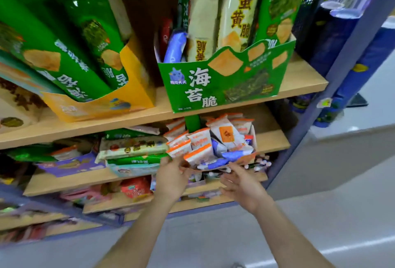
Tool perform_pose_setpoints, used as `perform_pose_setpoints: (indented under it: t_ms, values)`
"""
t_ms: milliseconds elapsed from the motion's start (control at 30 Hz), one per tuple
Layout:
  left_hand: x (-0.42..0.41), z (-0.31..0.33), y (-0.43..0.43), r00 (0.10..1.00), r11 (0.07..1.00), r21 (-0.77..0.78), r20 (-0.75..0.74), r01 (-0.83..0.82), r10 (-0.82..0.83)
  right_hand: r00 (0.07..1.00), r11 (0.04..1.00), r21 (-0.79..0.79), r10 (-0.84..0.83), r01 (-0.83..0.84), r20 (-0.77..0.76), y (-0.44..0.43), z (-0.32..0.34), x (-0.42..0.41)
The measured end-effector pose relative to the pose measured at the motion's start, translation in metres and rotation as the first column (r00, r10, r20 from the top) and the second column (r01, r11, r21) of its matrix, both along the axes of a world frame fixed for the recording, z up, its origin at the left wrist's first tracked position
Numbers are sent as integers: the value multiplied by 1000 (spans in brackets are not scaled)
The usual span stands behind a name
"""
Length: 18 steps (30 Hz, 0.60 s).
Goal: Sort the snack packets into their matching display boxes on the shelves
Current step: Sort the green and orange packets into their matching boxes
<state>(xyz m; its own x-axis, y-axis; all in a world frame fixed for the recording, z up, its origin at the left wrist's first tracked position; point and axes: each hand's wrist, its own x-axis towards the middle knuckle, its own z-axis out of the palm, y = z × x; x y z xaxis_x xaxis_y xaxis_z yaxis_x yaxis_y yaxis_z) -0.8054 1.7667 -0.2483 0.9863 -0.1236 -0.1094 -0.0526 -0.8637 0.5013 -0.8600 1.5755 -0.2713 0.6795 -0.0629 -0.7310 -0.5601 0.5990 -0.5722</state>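
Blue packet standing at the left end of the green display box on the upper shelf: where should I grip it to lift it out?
Probably pinch the blue packet by its upper end, which rises clear of the front wall of the green display box. Come from above and the front-left: cream packets crowd its right side, and its lower part hides behind the wall.

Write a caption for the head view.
Left hand and right hand reach for a box of packets below the green display box.
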Motion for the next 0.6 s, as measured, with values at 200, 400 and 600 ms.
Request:
perform_pose_setpoints:
  t_ms: [200,400,600]
  values:
    - [-13,0,-27,999,1000,-16,39,0,0,995,999,31,-45,42,94,-4,10,7]
    - [-14,32,-25,955,994,-55,277,-90,102,975,972,-233,30,22,219,4,26,2]
    - [21,57,-40,951,989,-91,298,114,-82,785,519,-847,475,116,399,21,30,8]
